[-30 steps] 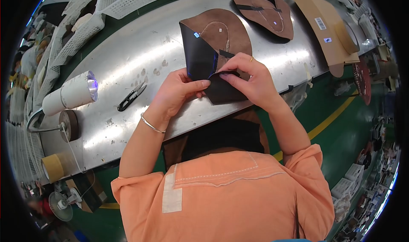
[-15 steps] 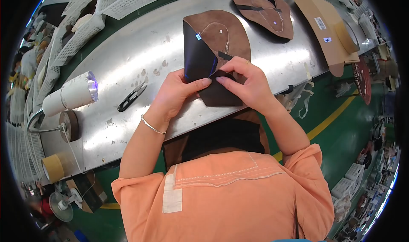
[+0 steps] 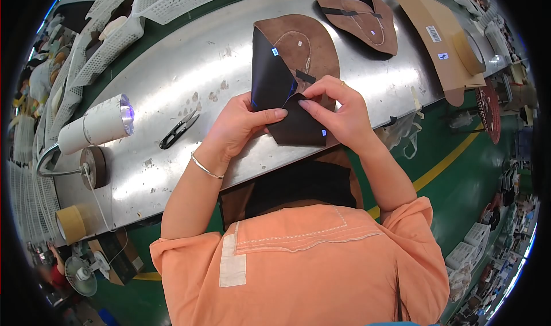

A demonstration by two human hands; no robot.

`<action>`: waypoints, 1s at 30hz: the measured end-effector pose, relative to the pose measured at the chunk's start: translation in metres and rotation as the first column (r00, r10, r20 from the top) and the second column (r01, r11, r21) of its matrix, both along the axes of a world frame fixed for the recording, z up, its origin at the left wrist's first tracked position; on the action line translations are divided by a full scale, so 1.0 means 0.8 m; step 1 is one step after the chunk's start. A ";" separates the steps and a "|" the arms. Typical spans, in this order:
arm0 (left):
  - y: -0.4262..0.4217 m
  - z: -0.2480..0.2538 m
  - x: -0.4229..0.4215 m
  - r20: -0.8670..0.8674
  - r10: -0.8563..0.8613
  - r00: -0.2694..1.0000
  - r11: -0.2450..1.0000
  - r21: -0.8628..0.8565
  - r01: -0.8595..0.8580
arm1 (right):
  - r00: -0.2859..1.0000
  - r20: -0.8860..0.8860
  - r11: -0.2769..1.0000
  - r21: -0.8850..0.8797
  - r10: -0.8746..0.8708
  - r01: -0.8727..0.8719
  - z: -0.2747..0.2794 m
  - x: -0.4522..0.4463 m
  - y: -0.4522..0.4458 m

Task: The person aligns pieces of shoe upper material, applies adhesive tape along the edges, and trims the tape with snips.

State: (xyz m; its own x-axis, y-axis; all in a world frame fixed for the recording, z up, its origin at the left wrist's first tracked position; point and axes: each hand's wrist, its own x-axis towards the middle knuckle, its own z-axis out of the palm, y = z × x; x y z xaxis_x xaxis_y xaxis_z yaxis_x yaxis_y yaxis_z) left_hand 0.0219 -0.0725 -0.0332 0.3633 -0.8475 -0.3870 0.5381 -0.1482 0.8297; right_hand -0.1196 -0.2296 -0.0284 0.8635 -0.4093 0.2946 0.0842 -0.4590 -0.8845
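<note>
A brown leather piece [image 3: 324, 50] with dark folded flaps lies near the table's front edge. Its suede side bears a pale curved line, a small white label and a strip of black tape [image 3: 305, 77]. My left hand [image 3: 244, 119] is closed on the left side, thumb pressed on the dark flap [image 3: 300, 125] and the other fingers hidden under the piece. With thumb and forefinger, my right hand [image 3: 338, 109] pinches the upper edge of that flap. A small label [image 3: 323, 133] shows at the flap's right side.
Black thread snips [image 3: 178, 131] lie to the left, beside a white lamp [image 3: 97, 125] and a tape roll [image 3: 72, 224]. Another brown leather piece [image 3: 360, 22] and a cardboard pattern [image 3: 433, 39] carrying a tape roll are at the back right. White baskets [image 3: 166, 4] line the far edge.
The leather piece has shifted slightly to the right in view. My right fingers have lifted a little off the flap's middle, and the label on its right side now shows.
</note>
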 end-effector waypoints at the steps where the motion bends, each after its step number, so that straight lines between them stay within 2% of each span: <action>1: 0.000 0.001 0.000 -0.001 -0.005 1.000 1.000 0.000 0.005 | 1.000 -0.004 1.000 0.004 0.000 0.000 0.000 0.000 0.000; 4: 0.002 -0.003 0.003 0.005 -0.022 1.000 1.000 0.014 0.021 | 0.999 -0.044 0.998 0.056 0.001 0.002 -0.001 0.001 0.001; 7: -0.002 0.001 -0.004 -0.022 0.033 0.999 0.999 -0.034 -0.033 | 0.999 -0.051 0.999 0.051 -0.006 0.008 -0.001 0.002 0.002; 10: -0.003 0.000 -0.005 0.041 0.054 0.998 0.998 -0.022 -0.053 | 1.000 -0.021 0.996 0.084 0.011 -0.009 -0.008 0.002 0.007; 13: -0.003 0.000 -0.005 0.053 0.065 0.996 0.998 0.000 -0.066 | 1.000 0.006 1.000 -0.007 0.008 -0.008 -0.008 0.002 0.007; 16: -0.004 0.000 -0.005 0.075 0.061 0.995 0.998 0.012 -0.062 | 0.999 -0.039 1.000 0.002 -0.028 0.029 -0.008 0.001 0.005; 25: -0.004 0.002 -0.005 0.041 0.059 0.997 0.998 -0.016 -0.058 | 0.999 -0.029 0.999 -0.040 -0.021 0.020 -0.005 0.004 0.005; 28: -0.004 0.000 -0.005 0.047 0.052 0.998 0.999 -0.015 -0.052 | 0.999 0.035 0.986 -0.159 -0.035 0.040 -0.007 0.006 0.005; 30: -0.005 0.002 -0.007 0.036 0.076 0.996 0.997 -0.026 -0.075 | 0.991 0.127 0.911 -0.404 -0.031 0.080 -0.003 0.007 0.005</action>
State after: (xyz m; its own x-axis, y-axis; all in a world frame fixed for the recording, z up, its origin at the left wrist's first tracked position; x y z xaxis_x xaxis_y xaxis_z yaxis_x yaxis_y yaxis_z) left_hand 0.0160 -0.0769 -0.0318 0.4408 -0.8259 -0.3515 0.5156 -0.0876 0.8523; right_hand -0.1141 -0.2259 -0.0306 0.7932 -0.2782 0.5417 0.1380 -0.7844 -0.6048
